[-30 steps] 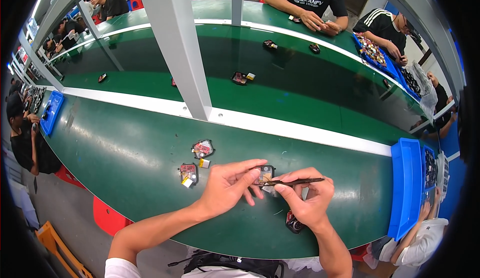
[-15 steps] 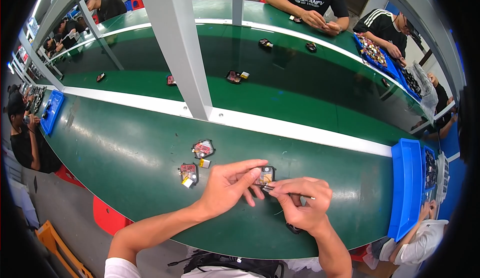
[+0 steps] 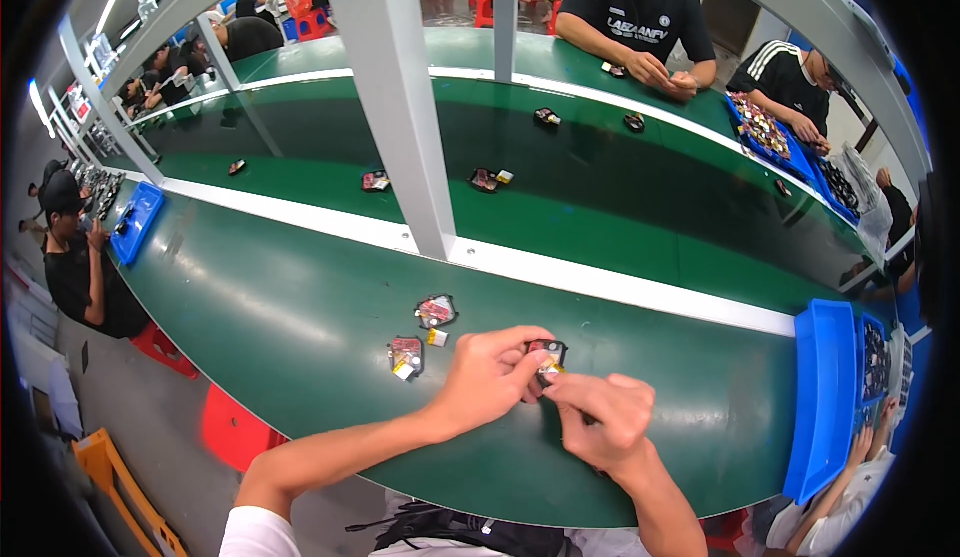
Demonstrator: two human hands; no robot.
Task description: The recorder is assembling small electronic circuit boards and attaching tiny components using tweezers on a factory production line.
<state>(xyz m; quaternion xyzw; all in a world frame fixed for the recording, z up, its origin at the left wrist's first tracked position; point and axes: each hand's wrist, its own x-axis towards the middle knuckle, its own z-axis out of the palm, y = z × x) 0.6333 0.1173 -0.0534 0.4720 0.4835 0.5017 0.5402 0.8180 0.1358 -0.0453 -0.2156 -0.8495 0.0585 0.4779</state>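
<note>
My left hand (image 3: 485, 378) grips a small black device housing (image 3: 541, 344) by its edge, thumb across its open face. Inside the housing a white and yellow piece, like a small battery, shows partly between my fingers. My right hand (image 3: 607, 413) is closed, with thumb and fingertips pressed at the housing's lower edge; what they pinch is hidden. Left of my hands, two open black housings with red circuit boards lie on the green table, one farther (image 3: 436, 310) and one nearer (image 3: 406, 354). A small silver and yellow battery (image 3: 437, 337) lies between them.
A long blue tray (image 3: 821, 397) stands at the right, beside another holding dark parts (image 3: 875, 357). Past a white rail (image 3: 620, 292) runs a green conveyor belt (image 3: 600, 227) with several housings on it. A grey post (image 3: 395, 107) rises from the rail. Co-workers sit around.
The view has shifted, so the scene sits lower and farther right. My right fingertips have come onto the housing; the thin tweezers seen in that hand before no longer show.
</note>
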